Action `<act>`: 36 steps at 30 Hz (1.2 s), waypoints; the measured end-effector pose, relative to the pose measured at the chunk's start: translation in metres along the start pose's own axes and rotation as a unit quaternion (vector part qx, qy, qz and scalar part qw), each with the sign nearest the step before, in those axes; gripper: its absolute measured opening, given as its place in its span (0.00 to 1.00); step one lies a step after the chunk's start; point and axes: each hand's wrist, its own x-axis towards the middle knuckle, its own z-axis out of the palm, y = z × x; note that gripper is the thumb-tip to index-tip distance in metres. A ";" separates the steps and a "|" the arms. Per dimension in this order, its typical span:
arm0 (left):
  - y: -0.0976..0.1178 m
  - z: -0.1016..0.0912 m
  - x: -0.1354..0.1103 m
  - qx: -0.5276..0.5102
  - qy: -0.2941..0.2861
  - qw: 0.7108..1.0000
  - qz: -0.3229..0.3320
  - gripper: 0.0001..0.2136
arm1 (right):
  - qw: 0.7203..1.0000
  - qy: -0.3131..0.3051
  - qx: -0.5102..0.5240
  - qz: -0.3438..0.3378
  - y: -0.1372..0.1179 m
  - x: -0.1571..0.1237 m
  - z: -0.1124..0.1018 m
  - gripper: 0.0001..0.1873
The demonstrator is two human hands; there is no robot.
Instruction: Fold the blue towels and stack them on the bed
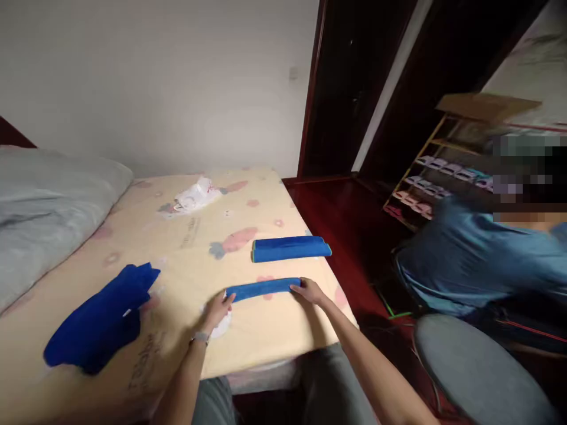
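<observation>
Three blue cloths on the bed by my count: one narrow folded strip near the front edge, one neat thicker roll just behind it and not touching, and one loose crumpled pile well off to the left. Two hands are on the strip, spread apart with one at each end: the left hand has its fingers curled onto the left tip, and the right hand sits on the right tip. Honestly can't tell if they're pinching the cloth or just pressing it flat. One wristband on the left wrist. One white plastic bag lies further back on the sheet, and one grey duvet is bunched along the left. As for containers, there's one wooden shoe rack on the right with rows of pale slippers on its shelves. One other person in a blue shirt is in front of it, with one grey stool nearby.
</observation>
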 end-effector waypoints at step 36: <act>0.070 0.124 0.135 0.079 0.280 0.921 0.257 0.14 | 0.938 0.336 0.077 0.009 0.018 0.124 -0.076 0.23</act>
